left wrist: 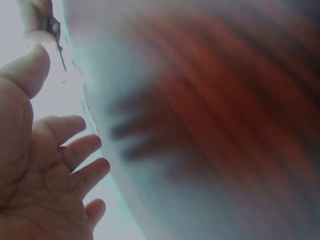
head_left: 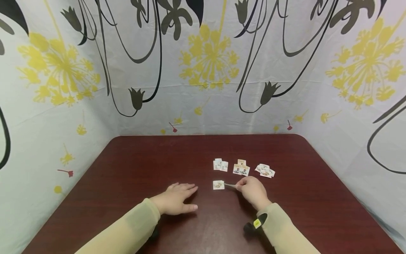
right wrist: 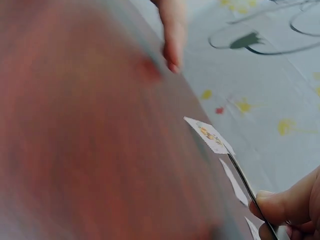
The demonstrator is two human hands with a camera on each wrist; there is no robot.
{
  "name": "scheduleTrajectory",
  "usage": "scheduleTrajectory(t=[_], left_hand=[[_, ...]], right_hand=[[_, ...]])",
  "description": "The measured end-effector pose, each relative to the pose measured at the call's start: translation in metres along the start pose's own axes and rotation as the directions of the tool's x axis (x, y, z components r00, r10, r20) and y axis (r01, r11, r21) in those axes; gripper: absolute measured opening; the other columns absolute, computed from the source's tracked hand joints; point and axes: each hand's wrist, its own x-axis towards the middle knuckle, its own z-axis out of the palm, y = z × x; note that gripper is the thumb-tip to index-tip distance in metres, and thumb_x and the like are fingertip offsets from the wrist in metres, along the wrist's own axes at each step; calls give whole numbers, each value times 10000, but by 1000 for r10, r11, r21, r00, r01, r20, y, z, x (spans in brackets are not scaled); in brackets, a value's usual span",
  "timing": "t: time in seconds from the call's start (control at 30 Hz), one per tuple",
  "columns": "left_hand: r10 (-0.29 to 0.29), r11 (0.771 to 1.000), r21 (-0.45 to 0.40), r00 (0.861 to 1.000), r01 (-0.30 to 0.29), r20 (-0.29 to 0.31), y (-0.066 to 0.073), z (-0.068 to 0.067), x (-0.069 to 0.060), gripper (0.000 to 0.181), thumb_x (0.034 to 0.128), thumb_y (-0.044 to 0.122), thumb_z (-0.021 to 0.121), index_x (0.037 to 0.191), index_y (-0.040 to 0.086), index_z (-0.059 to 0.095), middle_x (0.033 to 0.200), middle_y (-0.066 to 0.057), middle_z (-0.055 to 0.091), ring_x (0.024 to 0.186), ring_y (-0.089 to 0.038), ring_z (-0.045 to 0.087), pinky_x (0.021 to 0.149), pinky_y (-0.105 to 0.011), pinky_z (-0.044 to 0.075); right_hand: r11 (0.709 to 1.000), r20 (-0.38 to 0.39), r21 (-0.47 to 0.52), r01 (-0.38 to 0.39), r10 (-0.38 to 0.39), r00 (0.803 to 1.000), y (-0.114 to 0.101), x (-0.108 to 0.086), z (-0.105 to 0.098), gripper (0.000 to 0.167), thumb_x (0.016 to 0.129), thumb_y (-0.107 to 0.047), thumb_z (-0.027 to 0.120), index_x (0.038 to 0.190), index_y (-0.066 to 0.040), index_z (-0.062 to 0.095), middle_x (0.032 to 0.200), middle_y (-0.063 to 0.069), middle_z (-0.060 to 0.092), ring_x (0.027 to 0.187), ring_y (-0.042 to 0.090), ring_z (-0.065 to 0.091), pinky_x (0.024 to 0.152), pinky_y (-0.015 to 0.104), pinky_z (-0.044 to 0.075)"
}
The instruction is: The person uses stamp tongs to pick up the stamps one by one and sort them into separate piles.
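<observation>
My right hand [head_left: 252, 192] pinches slim metal tweezers [right wrist: 243, 181] between thumb and fingers. Their tips reach the right edge of a small white postage stamp [head_left: 218, 185] that has toothed edges and a coloured picture. In the right wrist view the tips meet this stamp [right wrist: 206, 135] at its near end; whether they grip it I cannot tell. A second edge shows just behind it. My left hand [head_left: 176, 199] is palm down over the table, left of the stamp, its fingers straight and spread, holding nothing. The left wrist view shows its palm [left wrist: 42, 175].
Behind the single stamp lie three small groups of overlapping stamps: a left one [head_left: 223, 166], a middle one [head_left: 237, 169] and a right one [head_left: 265, 173]. The dark red table [head_left: 142, 158] ends at a flower-printed white cloth [head_left: 203, 106] on the back and sides.
</observation>
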Motion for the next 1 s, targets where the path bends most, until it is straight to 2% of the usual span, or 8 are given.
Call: scheduleTrajectory(t=[0.17,0.4,0.6,0.83,1.0], left_hand=[[-41,998,-53,999,40,-12,-16,-1,-9,739,930,579,512,1499,134,358,1540,-60,326,1420,-263,266,1137,-553,125],[-127,990,-72,991,123,-48,-43,-4,-25,720,934,562,519,1489,127,377,1534,-69,334,1418,-282,270,1131,-568,130],[-208,974,-107,974,198,-87,-67,-11,-45,725,934,543,535,1482,93,383,1527,-111,336,1411,-330,269,1113,-610,126],[-266,959,-139,953,246,-146,-89,-17,-66,739,939,558,512,1477,68,384,1513,-159,346,1392,-391,277,1078,-660,144],[-303,949,-145,937,280,-175,-101,-18,-78,738,943,552,508,1469,47,390,1500,-199,351,1373,-427,292,1070,-668,138]], right_hand=[[998,-23,32,-47,48,999,15,7,-15,94,847,-189,677,783,-139,725,839,10,668,786,206,583,700,375,432],[994,-24,48,-94,95,995,33,11,-36,123,861,-196,656,834,-99,727,920,69,672,843,246,571,687,357,404],[989,-58,66,-135,139,989,55,12,-56,157,843,-199,661,879,-60,724,970,121,664,866,272,551,681,340,382],[978,-61,100,-183,189,980,81,11,-78,222,855,-212,643,936,-22,723,1003,154,648,835,272,513,649,334,374],[982,-67,42,-182,185,981,94,11,-88,247,861,-219,624,957,-22,736,981,144,661,806,258,519,642,326,377]])
